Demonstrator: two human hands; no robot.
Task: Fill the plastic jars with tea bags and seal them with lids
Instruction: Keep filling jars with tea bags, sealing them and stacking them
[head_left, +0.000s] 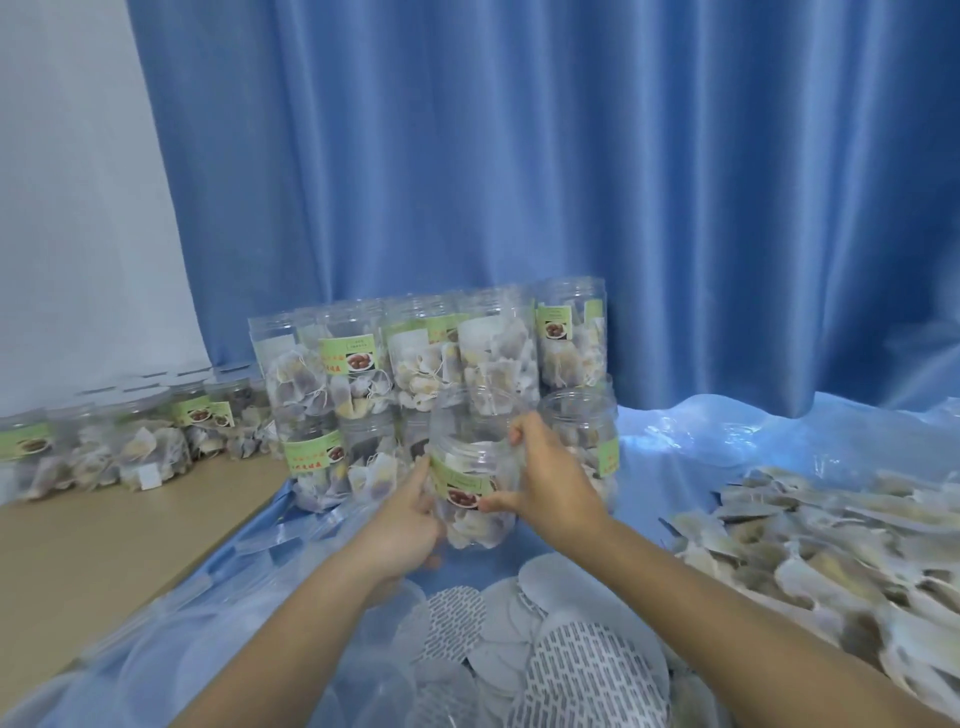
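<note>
A clear plastic jar (470, 467) with a green label and tea bags in its lower half is held between both hands, lifted above the blue sheet; no lid shows on its open mouth. My left hand (408, 525) grips its lower left side. My right hand (545, 480) grips its right side, thumb near the label and fingers at the rim. Behind it stand stacked filled jars (415, 364). A heap of loose tea bags (810, 551) lies at the right. Round seal discs and clear lids (519, 639) lie below the hands.
More filled jars (130, 441) stand on the tan tabletop (104, 545) at the left. A blue plastic sheet (691, 441) covers the work area. A blue curtain (519, 182) hangs close behind the jars.
</note>
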